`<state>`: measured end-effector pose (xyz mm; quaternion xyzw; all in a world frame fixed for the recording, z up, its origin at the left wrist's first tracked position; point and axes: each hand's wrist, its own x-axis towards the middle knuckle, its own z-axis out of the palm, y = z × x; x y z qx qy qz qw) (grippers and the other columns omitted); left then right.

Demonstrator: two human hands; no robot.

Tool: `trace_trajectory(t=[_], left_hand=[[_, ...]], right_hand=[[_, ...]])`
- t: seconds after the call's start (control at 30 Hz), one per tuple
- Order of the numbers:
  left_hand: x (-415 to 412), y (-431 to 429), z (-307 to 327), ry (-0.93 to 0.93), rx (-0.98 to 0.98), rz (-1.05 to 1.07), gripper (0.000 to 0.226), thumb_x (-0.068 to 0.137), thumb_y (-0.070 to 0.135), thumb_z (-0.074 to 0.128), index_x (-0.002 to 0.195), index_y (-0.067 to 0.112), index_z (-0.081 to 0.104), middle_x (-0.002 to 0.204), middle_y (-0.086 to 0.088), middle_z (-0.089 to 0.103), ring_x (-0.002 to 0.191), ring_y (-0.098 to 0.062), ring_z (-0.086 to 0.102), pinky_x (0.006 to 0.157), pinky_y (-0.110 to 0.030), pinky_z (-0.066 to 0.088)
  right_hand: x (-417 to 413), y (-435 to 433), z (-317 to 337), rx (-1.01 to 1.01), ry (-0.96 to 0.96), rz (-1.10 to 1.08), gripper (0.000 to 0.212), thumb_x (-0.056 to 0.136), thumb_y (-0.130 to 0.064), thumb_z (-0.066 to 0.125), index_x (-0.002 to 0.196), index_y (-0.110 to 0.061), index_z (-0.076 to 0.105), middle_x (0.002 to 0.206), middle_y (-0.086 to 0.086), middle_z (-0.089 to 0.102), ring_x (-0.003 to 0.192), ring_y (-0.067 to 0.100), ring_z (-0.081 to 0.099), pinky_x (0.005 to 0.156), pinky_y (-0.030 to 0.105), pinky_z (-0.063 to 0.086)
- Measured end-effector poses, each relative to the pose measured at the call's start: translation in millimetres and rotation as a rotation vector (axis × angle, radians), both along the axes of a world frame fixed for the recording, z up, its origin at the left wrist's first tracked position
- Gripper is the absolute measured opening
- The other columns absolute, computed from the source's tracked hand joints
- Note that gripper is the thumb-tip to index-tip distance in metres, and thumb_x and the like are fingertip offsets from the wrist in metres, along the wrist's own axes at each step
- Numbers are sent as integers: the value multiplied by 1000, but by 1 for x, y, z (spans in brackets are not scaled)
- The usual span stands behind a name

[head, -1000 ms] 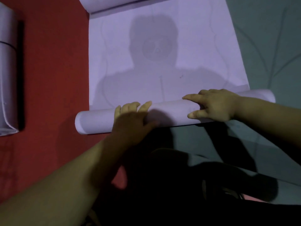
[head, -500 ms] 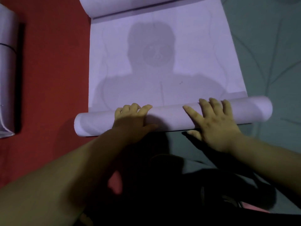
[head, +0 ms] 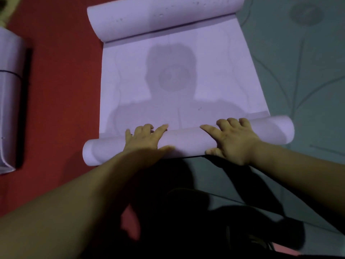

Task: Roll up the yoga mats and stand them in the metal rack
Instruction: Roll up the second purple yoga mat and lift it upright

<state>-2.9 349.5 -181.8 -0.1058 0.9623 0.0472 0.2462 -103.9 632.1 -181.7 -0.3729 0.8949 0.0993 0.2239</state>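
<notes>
The pale lilac yoga mat (head: pixel 177 71) lies half on red floor (head: pixel 61 90), half on a grey-green mat (head: pixel 298 81), with 1 curl at each end. The left hand (head: pixel 143 141) and right hand (head: pixel 233 139) press flat, fingers spread, on the near roll (head: pixel 186 143), gripping nothing. Another rolled lilac mat (head: pixel 9 101) lies at left.

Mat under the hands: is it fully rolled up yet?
No. The mat still has a long flat stretch beyond the roll that the left hand and right hand press on.
</notes>
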Motion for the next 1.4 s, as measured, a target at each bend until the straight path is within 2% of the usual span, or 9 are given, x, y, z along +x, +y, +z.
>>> trace_trajectory(t=[0.17,0.27,0.43,0.6,0.93,1.03,1.1,1.2,1.4], left_hand=[[34,10,-16,247,-77,-39,91,81,88,28,155,36,38,149,-14,50,137,-40,44,112,-71,26],[31,5,-23,252,-54,-36,92,79,87,32,151,31,47,142,-16,55,131,-42,49,109,-73,26],[20,1,-16,151,-60,-4,96,75,93,18,157,44,26,155,-4,41,141,-31,34,117,-62,16],[-9,-10,-7,-22,-21,-2,86,82,89,37,155,50,14,155,3,35,140,-26,32,119,-56,14],[-23,-18,6,-120,48,-8,89,81,87,34,158,49,9,159,-4,32,145,-29,29,120,-61,10],[-13,-12,5,70,7,0,82,90,81,36,160,46,10,161,-11,30,150,-30,24,120,-65,6],[9,-1,-6,312,-43,-63,85,88,82,34,158,35,33,152,-19,44,142,-38,39,116,-70,21],[25,6,-21,327,-69,-114,96,82,86,36,154,24,44,148,-23,49,139,-46,43,112,-72,22],[4,1,-11,88,-69,-14,96,83,90,33,159,44,-2,167,-6,12,155,-30,6,123,-60,-3]], right_hand=[[-28,-11,9,8,-180,-29,87,84,-87,36,157,-50,6,154,3,36,138,33,38,114,53,26],[-29,-11,7,11,-170,-18,87,85,-86,36,157,-49,4,155,2,35,138,33,37,115,53,25],[-16,-7,9,-106,-35,-18,85,86,-84,29,159,-47,5,159,9,31,142,36,33,116,62,21],[22,-2,-15,-179,167,-29,83,85,-73,39,157,-33,32,150,22,44,136,48,40,110,70,28],[1,-8,-20,-133,150,-13,76,88,-70,28,155,-35,31,141,20,50,126,42,45,106,66,31],[-12,-11,-12,-128,118,-5,81,85,-75,17,157,-38,21,145,15,46,129,40,43,109,62,28],[-22,-12,-8,-108,75,0,88,79,-79,6,158,-41,12,149,11,39,133,37,39,112,59,24],[-25,-13,-6,-97,63,13,91,75,-80,2,158,-43,10,150,10,37,134,35,38,112,57,23],[-30,-14,-3,-91,71,14,92,76,-83,4,159,-43,7,155,11,33,138,35,35,114,57,22]])
